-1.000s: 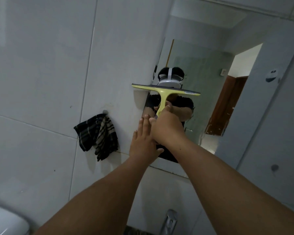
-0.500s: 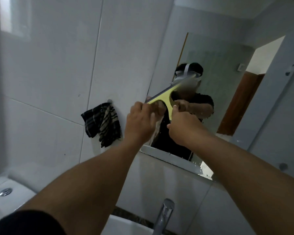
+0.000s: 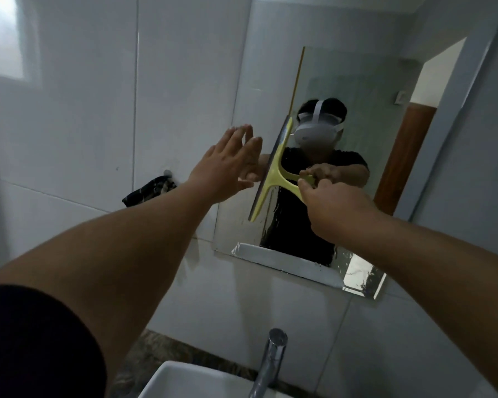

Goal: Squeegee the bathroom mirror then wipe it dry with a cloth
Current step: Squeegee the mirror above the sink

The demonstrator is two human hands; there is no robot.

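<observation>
Against the lower left part of the mirror (image 3: pixel 342 90), in the head view, the yellow squeegee (image 3: pixel 273 173) now stands nearly on end, where half a second ago its blade lay at a shallower slant and a second ago it was level. Its blade runs as the long axis from the lower end near the bottom left of the glass up and slightly to the right, the top end reaching just beside the reflected headset; the rubber edge faces left, toward the mirror's left border, and the handle sticks out to the right, roughly crosswise to the blade. The right hand (image 3: pixel 337 208) holds that handle, fingers (image 3: pixel 305 185) wrapped and clamped on its end, as in the earlier frames. The left hand (image 3: pixel 227 165) has changed most: half a second ago it was closed on the blade's left end, and now it has let go and hovers just left of the blade with fingers spread apart and holding nothing, over the mirror's left edge. Wet streaks show on the glass right of the blade's lower half. Left of the mirror, on the tiled wall (image 3: pixel 98 139), the dark checked cloth (image 3: pixel 150 191) hangs from a small hook, partly hidden behind the left forearm, untouched. Below, the chrome tap (image 3: pixel 270 363) rises beside the white basin (image 3: pixel 190 380).
</observation>
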